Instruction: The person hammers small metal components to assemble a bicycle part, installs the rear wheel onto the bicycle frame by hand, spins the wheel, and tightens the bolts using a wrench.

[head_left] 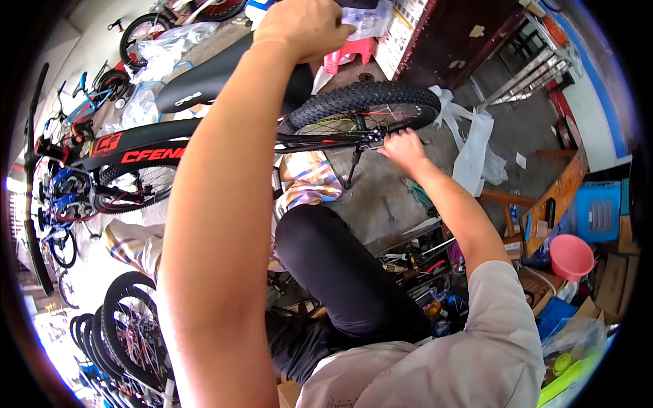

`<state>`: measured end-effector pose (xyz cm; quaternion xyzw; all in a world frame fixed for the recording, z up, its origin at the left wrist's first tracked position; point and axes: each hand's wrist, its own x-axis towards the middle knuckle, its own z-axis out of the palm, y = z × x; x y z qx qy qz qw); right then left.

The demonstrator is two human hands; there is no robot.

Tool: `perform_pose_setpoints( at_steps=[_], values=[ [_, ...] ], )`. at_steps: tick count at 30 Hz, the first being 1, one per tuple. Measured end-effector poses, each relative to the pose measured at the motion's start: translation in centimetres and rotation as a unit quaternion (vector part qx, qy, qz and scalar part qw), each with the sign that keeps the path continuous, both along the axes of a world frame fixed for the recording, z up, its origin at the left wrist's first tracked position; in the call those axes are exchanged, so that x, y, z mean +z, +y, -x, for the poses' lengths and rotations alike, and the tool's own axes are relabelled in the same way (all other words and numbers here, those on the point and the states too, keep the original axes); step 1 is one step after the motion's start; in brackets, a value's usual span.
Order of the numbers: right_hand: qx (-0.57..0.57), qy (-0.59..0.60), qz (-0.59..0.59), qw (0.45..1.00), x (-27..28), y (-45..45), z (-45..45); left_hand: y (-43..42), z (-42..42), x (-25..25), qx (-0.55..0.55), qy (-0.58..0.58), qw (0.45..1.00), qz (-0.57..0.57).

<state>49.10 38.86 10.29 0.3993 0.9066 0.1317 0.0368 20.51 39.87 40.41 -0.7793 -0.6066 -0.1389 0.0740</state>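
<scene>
A black mountain bike with a red-lettered frame (146, 155) stretches across the view, its handlebar (30, 180) at the far left. My left hand (303, 27) is closed beyond the black saddle (197, 83), partly cut off by the top edge; what it grips, if anything, is hidden. Low beside the knobby rear wheel (367, 97), my right hand (406, 151) is closed at the dark metal parts near the hub. Its fingers hide the piece they hold. A kickstand (354, 166) points down just left of that hand.
My bent knee (320, 231) is below the bike. Tools (415, 262) lie in a tray nearby. A pink bucket (571, 257) and blue crate (597, 211) stand at right. A red stool (350, 54) is behind the wheel. Several bicycles (129, 326) line the left.
</scene>
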Motion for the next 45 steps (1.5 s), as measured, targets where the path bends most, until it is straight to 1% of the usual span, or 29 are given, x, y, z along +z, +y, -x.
perform_pose_setpoints(
  at_steps=[2,4,5,6,8,9,11,12,13,15,17,20,23,25,26,27,28,29,30,31,33,36,38,40,42,44,45],
  values=[
    [-0.030,-0.007,0.005,1.000,0.2,0.0,0.0,0.4,0.2,-0.1,-0.020,0.005,1.000,-0.012],
    [-0.030,0.015,-0.029,0.999,-0.2,0.0,0.2,0.5,0.3,-0.1,-0.021,-0.011,1.000,-0.012],
    [-0.031,0.016,-0.027,0.999,0.0,-0.1,0.1,0.4,0.3,0.0,-0.012,-0.009,1.000,-0.006],
    [-0.055,0.010,-0.014,0.998,0.3,-0.1,-0.1,0.4,0.2,-0.1,-0.011,-0.009,1.000,-0.004],
    [-0.095,-0.001,0.005,0.995,0.8,0.1,-0.2,0.5,0.4,-0.4,-0.008,-0.008,0.999,-0.039],
    [-0.090,-0.002,0.005,0.996,1.1,0.1,-0.4,0.5,0.5,-0.4,-0.003,-0.008,0.999,-0.038],
    [-0.024,0.020,-0.063,0.998,1.6,0.3,-0.9,0.6,0.6,-0.4,-0.013,-0.014,0.999,-0.038],
    [-0.020,0.013,-0.074,0.997,1.8,0.6,-1.0,0.6,0.6,-0.4,-0.012,0.000,0.999,-0.052],
    [-0.015,0.011,-0.077,0.997,2.0,0.8,-1.1,0.6,0.6,-0.3,-0.008,-0.002,0.998,-0.055],
    [-0.013,-0.008,-0.079,0.997,2.6,1.2,-1.3,0.6,0.5,0.1,-0.007,-0.020,1.000,-0.005],
    [-0.001,-0.037,-0.073,0.997,2.5,1.2,-1.2,0.5,0.6,0.3,-0.007,-0.024,0.999,-0.024],
    [0.041,-0.049,-0.068,0.996,2.4,0.9,-0.6,0.5,0.7,0.3,0.000,-0.028,1.000,0.003],
    [0.037,-0.052,-0.057,0.996,2.5,1.0,0.5,1.0,0.9,0.0,-0.005,-0.034,0.999,-0.006],
    [-0.042,-0.015,-0.042,0.998,2.8,1.1,1.1,1.1,1.1,-0.2,-0.007,-0.037,0.999,-0.017],
    [-0.062,0.003,-0.027,0.998,3.2,1.1,1.4,1.2,1.2,-0.2,-0.003,-0.037,0.999,-0.015],
    [-0.060,0.001,-0.027,0.998,3.0,1.1,1.4,1.1,1.2,-0.1,0.002,-0.037,0.999,-0.013],
    [-0.034,0.007,-0.059,0.998,2.8,1.1,1.5,1.2,1.3,0.0,0.003,-0.038,0.999,-0.013],
    [-0.010,0.013,-0.090,0.996,2.7,1.1,1.4,1.5,1.3,0.3,0.007,-0.013,1.000,-0.006],
    [-0.012,0.011,-0.090,0.996,2.6,1.1,1.3,1.7,1.2,0.5,0.011,0.012,1.000,0.002],
    [0.000,-0.002,-0.081,0.997,2.8,1.0,1.5,1.8,1.2,0.1,0.009,0.010,1.000,0.001],
    [0.015,-0.015,-0.073,0.997,3.1,1.1,1.6,1.9,1.5,-0.6,-0.011,-0.037,0.999,-0.032],
    [0.027,-0.046,-0.063,0.997,3.7,1.3,1.6,1.3,1.3,-0.4,0.010,-0.044,0.998,-0.035],
    [-0.020,-0.061,-0.022,0.998,4.7,1.3,1.9,1.4,1.4,-0.3,0.009,-0.037,0.998,-0.039],
    [-0.010,-0.062,-0.032,0.998,4.1,1.5,1.7,1.7,1.5,-0.2,0.004,-0.031,0.999,-0.043],
    [-0.002,-0.061,-0.043,0.997,3.3,1.8,1.6,2.4,1.8,0.0,-0.004,-0.007,1.000,-0.017],
    [-0.081,-0.018,-0.016,0.996,2.8,2.0,2.0,2.5,1.8,0.1,-0.004,-0.002,1.000,-0.022],
    [-0.080,-0.017,-0.014,0.997,2.7,2.0,1.9,2.6,1.9,0.0,-0.002,0.004,1.000,-0.025]
  ],
)
